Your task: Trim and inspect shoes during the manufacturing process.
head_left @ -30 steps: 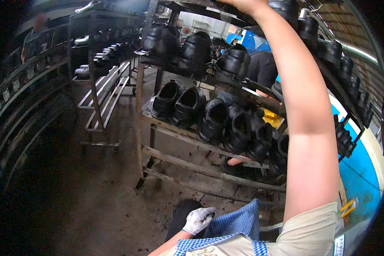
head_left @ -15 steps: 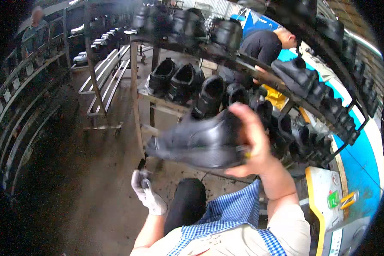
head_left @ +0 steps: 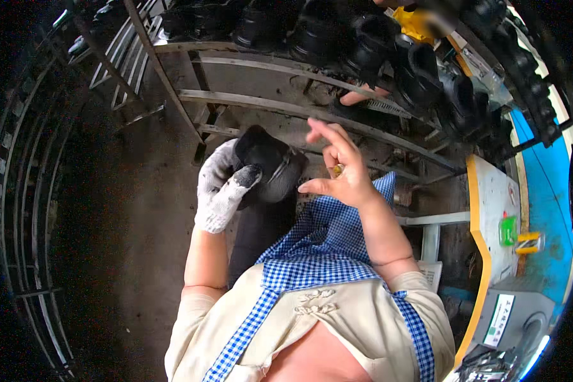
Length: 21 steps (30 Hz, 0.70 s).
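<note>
My left hand (head_left: 215, 207), in a white knitted glove with dark, soiled fingertips, is closed around a black shoe (head_left: 275, 167) in front of my body. The gloved thumb presses on the near side of the shoe, while the other fingers are partly hidden behind it. To the right of the shoe is my bare right hand (head_left: 345, 167), with a yellowish ring on one finger. Its thumb and fingers are spread apart, and nothing is between them.
Ahead stands a metal rack (head_left: 248, 99) with black shoes (head_left: 312, 32) lined up on its upper shelf. Another rack (head_left: 19, 204) curves along the left. At the right are a yellow-edged white panel (head_left: 490, 191) and a blue surface (head_left: 544, 191). Another person's hand (head_left: 363, 94) shows beyond the rack.
The shoe has passed from my right hand to my gloved left hand and come down closer to my body. My right hand has let go. The view has tipped downward.
</note>
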{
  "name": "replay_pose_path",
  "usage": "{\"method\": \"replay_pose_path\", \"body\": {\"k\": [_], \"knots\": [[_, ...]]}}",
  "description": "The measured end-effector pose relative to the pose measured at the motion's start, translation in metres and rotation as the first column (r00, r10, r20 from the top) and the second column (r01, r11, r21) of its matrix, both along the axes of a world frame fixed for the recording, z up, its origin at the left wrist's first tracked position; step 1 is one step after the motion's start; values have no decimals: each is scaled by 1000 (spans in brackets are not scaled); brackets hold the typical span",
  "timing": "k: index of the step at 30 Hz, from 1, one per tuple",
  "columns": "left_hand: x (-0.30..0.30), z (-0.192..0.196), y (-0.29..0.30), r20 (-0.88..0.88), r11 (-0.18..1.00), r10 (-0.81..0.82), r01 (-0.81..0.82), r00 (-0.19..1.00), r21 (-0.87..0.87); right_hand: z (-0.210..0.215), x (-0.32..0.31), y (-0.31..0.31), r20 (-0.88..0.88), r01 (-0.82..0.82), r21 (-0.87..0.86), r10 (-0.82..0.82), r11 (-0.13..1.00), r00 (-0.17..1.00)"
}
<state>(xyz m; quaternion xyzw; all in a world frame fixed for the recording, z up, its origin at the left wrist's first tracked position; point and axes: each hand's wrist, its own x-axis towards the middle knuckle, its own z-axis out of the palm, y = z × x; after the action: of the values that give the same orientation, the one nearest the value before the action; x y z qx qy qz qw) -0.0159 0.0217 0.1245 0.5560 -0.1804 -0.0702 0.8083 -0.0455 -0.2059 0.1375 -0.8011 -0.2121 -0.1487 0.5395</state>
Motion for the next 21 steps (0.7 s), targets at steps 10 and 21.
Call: {"method": "replay_pose_path", "body": {"k": [10,21], "knots": [[-33,-15,-26,598,881,118,-362,793,306,4,-38,2,213,67,81,-83,994,974],[-42,-23,-37,393,935,137,-250,909,252,-15,-38,-8,-117,41,525,24,850,993]]}}
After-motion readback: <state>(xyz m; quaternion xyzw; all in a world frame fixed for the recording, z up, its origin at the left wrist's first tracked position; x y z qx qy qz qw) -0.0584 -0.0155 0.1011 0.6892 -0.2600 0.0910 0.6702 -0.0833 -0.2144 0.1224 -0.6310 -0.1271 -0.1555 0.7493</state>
